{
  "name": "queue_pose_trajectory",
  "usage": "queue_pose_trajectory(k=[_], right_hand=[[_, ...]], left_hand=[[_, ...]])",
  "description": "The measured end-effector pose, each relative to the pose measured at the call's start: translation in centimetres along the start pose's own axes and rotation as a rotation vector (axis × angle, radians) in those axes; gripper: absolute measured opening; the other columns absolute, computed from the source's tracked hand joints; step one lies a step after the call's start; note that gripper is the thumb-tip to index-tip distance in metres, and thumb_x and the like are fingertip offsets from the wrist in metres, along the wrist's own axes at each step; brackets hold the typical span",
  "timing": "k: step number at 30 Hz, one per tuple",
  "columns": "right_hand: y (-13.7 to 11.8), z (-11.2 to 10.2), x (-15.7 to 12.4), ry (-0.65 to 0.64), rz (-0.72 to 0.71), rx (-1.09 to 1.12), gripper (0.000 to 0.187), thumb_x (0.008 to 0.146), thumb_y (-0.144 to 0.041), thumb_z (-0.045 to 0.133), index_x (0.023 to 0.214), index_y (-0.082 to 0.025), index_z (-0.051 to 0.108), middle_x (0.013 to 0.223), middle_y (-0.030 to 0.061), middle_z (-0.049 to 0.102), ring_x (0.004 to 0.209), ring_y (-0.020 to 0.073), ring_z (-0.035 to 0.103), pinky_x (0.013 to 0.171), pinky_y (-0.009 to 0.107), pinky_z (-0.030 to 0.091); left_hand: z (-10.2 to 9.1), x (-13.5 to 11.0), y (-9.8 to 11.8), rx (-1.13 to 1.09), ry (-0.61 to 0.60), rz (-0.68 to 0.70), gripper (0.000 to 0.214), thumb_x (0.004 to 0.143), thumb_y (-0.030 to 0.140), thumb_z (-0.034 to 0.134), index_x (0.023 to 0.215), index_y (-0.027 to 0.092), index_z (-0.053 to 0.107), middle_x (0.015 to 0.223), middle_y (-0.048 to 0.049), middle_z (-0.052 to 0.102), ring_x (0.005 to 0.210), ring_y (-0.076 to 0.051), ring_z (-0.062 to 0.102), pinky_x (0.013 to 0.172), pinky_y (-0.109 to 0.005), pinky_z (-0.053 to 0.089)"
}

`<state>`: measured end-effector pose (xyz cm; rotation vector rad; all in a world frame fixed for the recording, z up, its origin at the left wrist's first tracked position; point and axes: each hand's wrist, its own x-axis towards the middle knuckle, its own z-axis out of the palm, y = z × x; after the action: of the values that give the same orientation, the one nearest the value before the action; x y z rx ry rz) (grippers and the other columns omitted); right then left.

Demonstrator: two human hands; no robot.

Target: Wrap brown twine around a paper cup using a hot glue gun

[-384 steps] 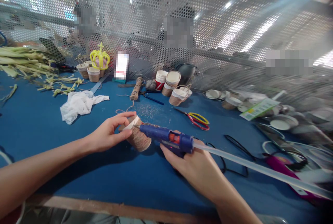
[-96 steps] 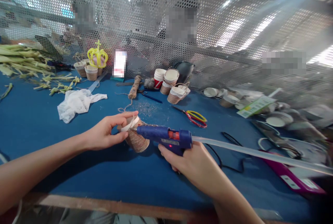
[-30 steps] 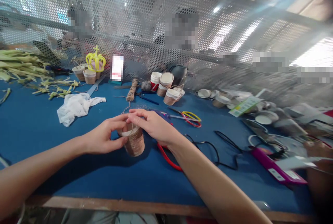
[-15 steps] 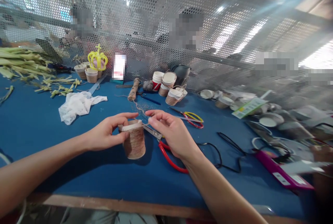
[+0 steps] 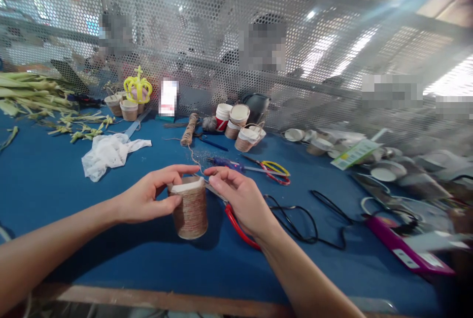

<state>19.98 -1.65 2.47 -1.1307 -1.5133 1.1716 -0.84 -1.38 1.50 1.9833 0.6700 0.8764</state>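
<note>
Bright overhead lights, glare upper right, edges blurred, perhaps warped

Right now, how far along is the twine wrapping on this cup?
Done: the cup looks wrapped nearly to its white rim. In hand: left hand grips it, right hand holds red scissors at the strand from the spool. Left: that strand looks uncut.

Wrapped cup (image 5: 191, 209) at front centre of the table (image 5: 55, 194), scissors (image 5: 241, 228) just right, twine spool (image 5: 188, 129) behind, cloth (image 5: 109, 153) behind-left
</note>
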Motion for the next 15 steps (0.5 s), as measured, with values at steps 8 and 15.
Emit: queue_pose_trajectory(k=[8,15], right_hand=[[-0.29,0.29,-0.20,-0.001,0.018,0.062,0.019,0.071,-0.033,0.065,0.065,-0.018,0.054,0.101,0.0055,0.062,0.092,0.0174,0.055,0.083,0.032,0.039],[0.16,0.51,-0.33,-0.050,0.054,0.278,0.020,0.070,-0.031,0.069,0.065,-0.019,0.054,0.103,0.0051,0.062,0.101,0.0199,0.054,0.088,0.034,0.038]], left_hand=[[0.05,-0.06,-0.07,-0.112,-0.010,-0.011,0.007,0.081,0.015,0.051,0.074,0.014,0.049,0.138,-0.0141,0.040,0.122,-0.029,0.044,0.091,-0.038,0.041],[0.23,-0.19,0.46,-0.369,-0.041,0.015,0.016,0.083,0.026,0.055,0.073,0.013,0.052,0.139,-0.0131,0.038,0.128,-0.030,0.038,0.100,-0.042,0.036]])
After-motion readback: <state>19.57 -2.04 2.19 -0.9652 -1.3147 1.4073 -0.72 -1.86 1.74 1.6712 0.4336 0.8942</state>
